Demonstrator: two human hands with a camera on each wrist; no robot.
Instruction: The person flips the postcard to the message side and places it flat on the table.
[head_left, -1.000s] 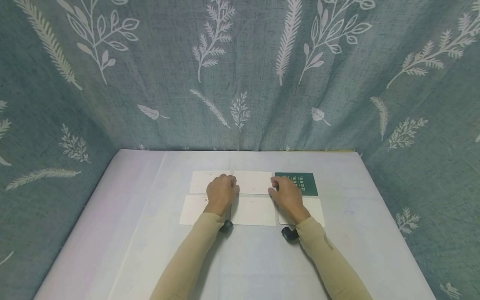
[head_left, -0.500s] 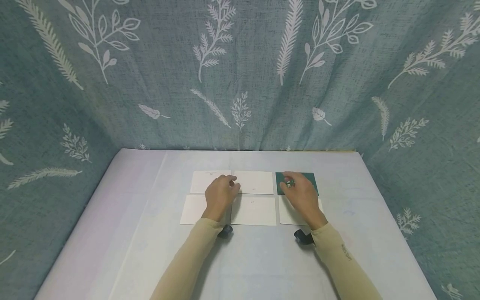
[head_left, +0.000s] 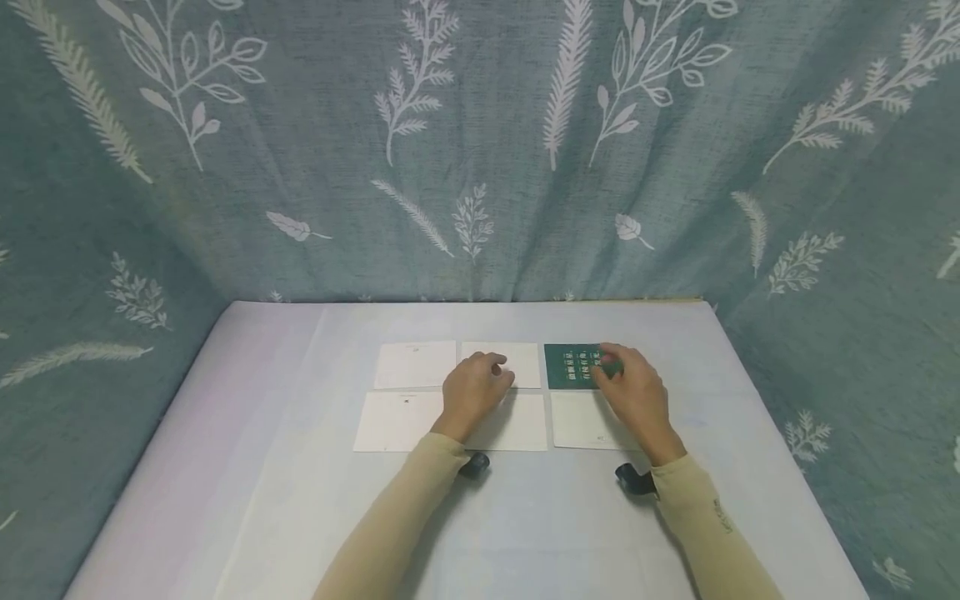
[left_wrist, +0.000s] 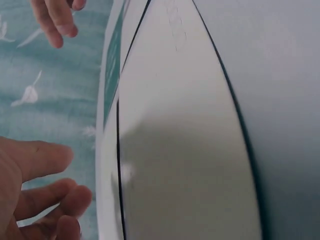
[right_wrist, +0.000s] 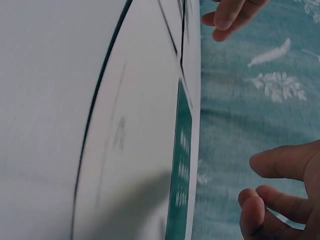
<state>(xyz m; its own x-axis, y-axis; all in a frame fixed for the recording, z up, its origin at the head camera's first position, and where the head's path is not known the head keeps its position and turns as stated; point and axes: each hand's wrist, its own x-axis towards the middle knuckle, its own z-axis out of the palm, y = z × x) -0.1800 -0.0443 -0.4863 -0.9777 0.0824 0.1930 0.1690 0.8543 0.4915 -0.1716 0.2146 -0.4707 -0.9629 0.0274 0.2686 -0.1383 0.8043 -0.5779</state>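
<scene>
Several cards lie flat in two rows of three on the white table. At the back right, the green card (head_left: 570,367) bears lines of pale printed characters. My right hand (head_left: 637,396) hovers over that card's right end and the front right white card (head_left: 588,429); its fingers are loosely bent and hold nothing. My left hand (head_left: 476,392) is above the back middle card (head_left: 525,358) and front middle card (head_left: 525,425), hiding part of both. Both wrist views show a gap between the thumb (left_wrist: 50,157) and fingers, with nothing in it.
To the left lie the back left card (head_left: 412,367) and front left card (head_left: 393,425), both white with small marks. A teal leaf-patterned curtain (head_left: 322,167) borders the table (head_left: 285,467) at the back and sides. Dark wrist cameras (head_left: 633,479) sit at both wrists.
The right hand has moved right, from the green card's left end to its right end, uncovering its print. The left hand has shifted right, off the left cards. The cards stay in place.
</scene>
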